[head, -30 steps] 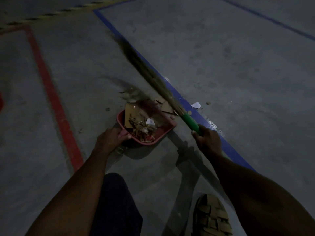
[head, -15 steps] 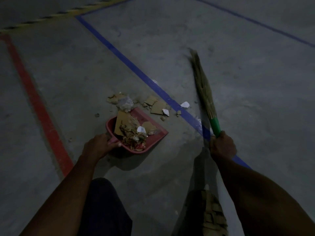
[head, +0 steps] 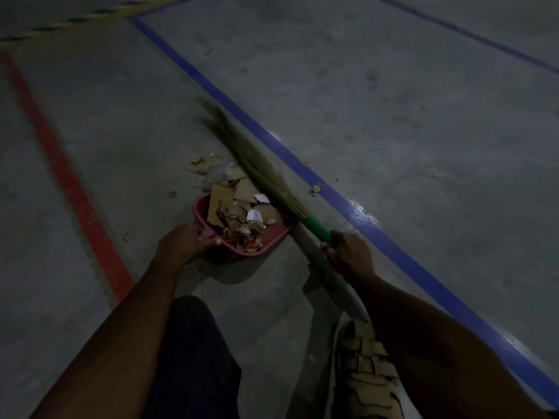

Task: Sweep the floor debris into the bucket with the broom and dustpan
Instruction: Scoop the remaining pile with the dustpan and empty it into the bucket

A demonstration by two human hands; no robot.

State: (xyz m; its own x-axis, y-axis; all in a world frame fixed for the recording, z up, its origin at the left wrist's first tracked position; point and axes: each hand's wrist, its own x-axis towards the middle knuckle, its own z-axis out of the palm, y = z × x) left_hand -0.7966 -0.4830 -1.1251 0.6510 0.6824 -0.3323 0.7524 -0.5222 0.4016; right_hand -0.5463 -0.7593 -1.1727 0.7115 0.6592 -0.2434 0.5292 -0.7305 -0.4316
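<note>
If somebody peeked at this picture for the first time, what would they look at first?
Probably the red dustpan in the middle of the grey floor, heaped with cardboard scraps. The left hand holds its handle, while the right hand grips the green-handled broom beside the blue floor line.

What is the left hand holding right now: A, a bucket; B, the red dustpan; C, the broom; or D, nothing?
B: the left hand grips the handle of the red dustpan, which is full of scraps, while the right hand holds the broom by its green grip.
</note>
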